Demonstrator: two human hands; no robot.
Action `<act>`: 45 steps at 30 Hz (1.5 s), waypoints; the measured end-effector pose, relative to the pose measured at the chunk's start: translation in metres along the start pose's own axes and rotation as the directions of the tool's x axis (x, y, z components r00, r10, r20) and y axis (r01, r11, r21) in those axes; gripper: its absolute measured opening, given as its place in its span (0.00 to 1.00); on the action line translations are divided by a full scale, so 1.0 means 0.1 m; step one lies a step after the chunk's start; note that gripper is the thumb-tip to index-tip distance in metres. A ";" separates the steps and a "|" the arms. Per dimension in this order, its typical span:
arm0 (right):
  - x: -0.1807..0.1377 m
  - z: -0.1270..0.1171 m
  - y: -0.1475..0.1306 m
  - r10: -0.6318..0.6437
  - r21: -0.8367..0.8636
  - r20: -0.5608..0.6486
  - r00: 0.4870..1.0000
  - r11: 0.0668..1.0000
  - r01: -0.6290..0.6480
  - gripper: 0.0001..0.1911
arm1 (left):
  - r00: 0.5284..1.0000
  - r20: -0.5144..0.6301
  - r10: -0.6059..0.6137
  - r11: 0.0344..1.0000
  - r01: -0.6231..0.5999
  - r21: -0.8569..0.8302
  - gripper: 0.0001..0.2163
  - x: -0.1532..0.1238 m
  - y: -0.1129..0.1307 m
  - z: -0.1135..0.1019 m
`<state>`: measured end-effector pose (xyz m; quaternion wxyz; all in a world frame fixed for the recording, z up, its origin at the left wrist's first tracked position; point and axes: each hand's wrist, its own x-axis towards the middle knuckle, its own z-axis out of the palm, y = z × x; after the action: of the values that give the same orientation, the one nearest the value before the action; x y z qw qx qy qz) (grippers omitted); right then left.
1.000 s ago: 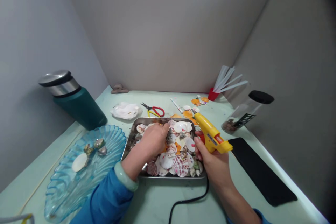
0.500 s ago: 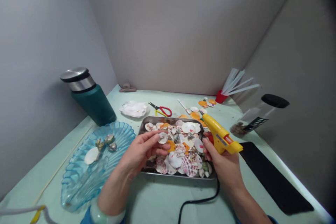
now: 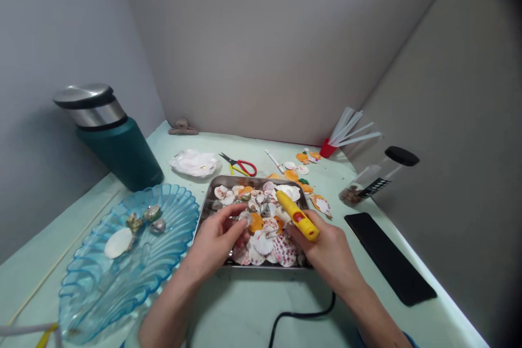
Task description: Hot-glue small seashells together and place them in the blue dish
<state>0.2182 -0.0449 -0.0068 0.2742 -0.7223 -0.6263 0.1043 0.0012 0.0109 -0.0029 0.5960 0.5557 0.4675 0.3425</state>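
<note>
A metal tray (image 3: pixel 207 201) heaped with seashells sits in front of me. My left hand (image 3: pixel 216 239) is over the tray's left part, fingers pinched on a small pale shell (image 3: pixel 245 218). My right hand (image 3: pixel 326 253) grips a yellow glue gun (image 3: pixel 297 215); its nozzle points up and left over the shells, a little to the right of the held shell. The gun's black cord (image 3: pixel 297 316) trails toward me across the table.
A blue glass shell-shaped dish (image 3: pixel 122 261) with a few shells lies at left, a green flask (image 3: pixel 110 138) behind it. Beyond the tray are red-handled scissors (image 3: pixel 240 166), a white cloth (image 3: pixel 194 163), loose shells and a red cup of glue sticks (image 3: pixel 346 133). A clear jar (image 3: pixel 377 176) and black pad (image 3: pixel 389 258) sit right.
My left hand lifted a small shell out of the tray and now pinches it. My right hand swung the glue gun left, over the tray and toward that shell.
</note>
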 end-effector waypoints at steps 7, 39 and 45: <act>0.02 0.05 -0.14 0.036 -0.362 0.106 0.994 0.932 0.004 0.10 | 0.938 -0.331 0.099 0.995 -0.091 0.040 0.21 0.00 0.04 -0.19; 0.27 0.23 -0.49 -0.097 0.314 0.276 0.956 0.950 0.005 0.12 | 0.806 -0.542 0.236 0.970 -0.228 0.083 0.16 -0.06 0.00 -0.31; 0.36 0.35 -0.63 -0.140 0.373 0.237 0.962 0.927 0.043 0.08 | 0.774 -0.611 0.169 0.938 -0.316 -0.141 0.17 -0.09 0.05 -0.29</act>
<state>0.1545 0.0033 0.0048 0.3238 -0.6088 -0.6596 0.2991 -0.0288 0.0130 0.0054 0.4334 0.4028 0.5089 0.6253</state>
